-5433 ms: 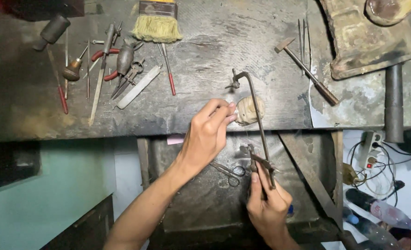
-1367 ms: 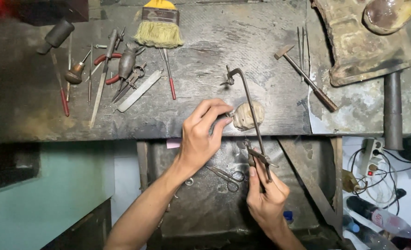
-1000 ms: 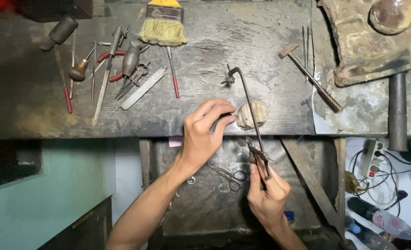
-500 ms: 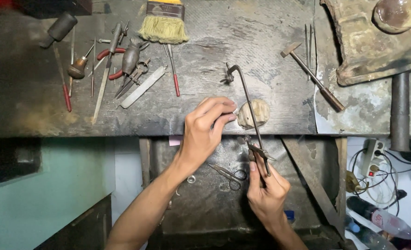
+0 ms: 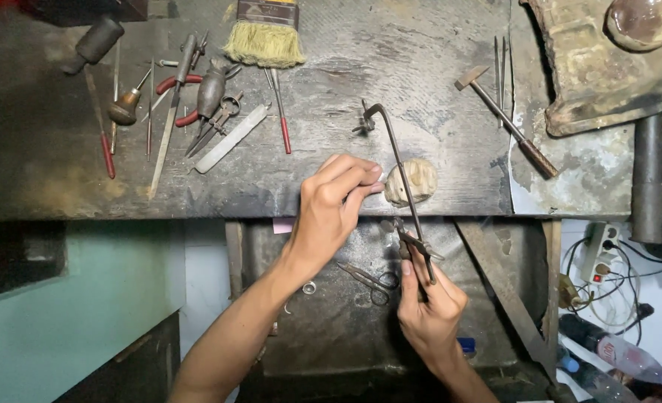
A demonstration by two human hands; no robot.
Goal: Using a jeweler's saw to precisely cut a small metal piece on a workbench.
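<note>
My right hand (image 5: 429, 310) grips the handle of a thin metal saw frame (image 5: 398, 160), which slants up over the front edge of the dark wooden workbench (image 5: 331, 89). My left hand (image 5: 331, 205) rests at that edge with its fingertips pinched against a small pale wooden peg (image 5: 413, 181), right beside the saw blade. Whatever small piece the fingers press there is hidden.
At the bench's back left lie pliers (image 5: 176, 97), files, a long metal strip (image 5: 230, 138) and a bristle brush (image 5: 265, 33). A small hammer (image 5: 502, 119) lies to the right near a rusty block (image 5: 607, 67). Scissors (image 5: 368, 277) sit in the tray (image 5: 331, 328) below. Cables and a power strip (image 5: 599, 246) hang right.
The saw frame has shifted slightly up and down along the peg. Both hands stay in nearly the same places.
</note>
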